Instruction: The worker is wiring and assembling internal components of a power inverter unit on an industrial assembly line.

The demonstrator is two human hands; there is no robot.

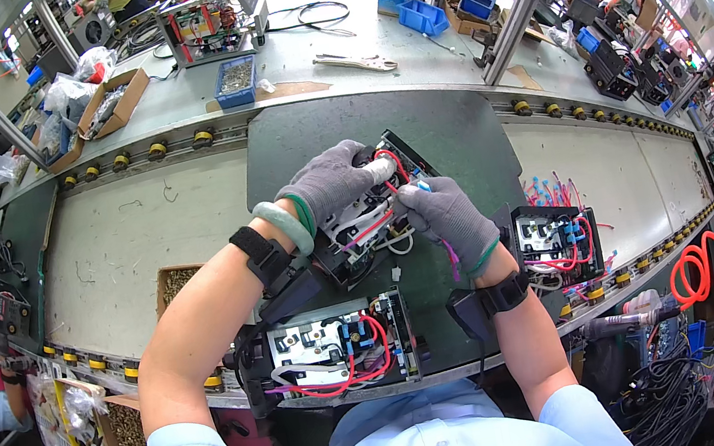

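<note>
On the dark green work board (287, 136) lies a black-framed electrical unit (358, 227), with white parts and red, white and purple wires. My left hand (327, 181), in a grey glove with pale wrapping on a fingertip, bends over its far end, closed at a red wire (398, 158). My right hand (453, 222), also gloved, pinches a wire with a blue connector (423, 185) beside the unit. A purple wire (452, 259) hangs by its palm. The fingertips partly hide the wire ends. A second unit (326, 351) lies nearer me; a third (556, 240) lies to the right.
Roller tracks (163, 149) edge the line. Across it, a bench holds locking pliers (355, 62), a blue parts bin (236, 83) and an opened device (213, 23). A cardboard box of small parts (175, 283) is by my left forearm. An orange coiled hose (690, 263) hangs right.
</note>
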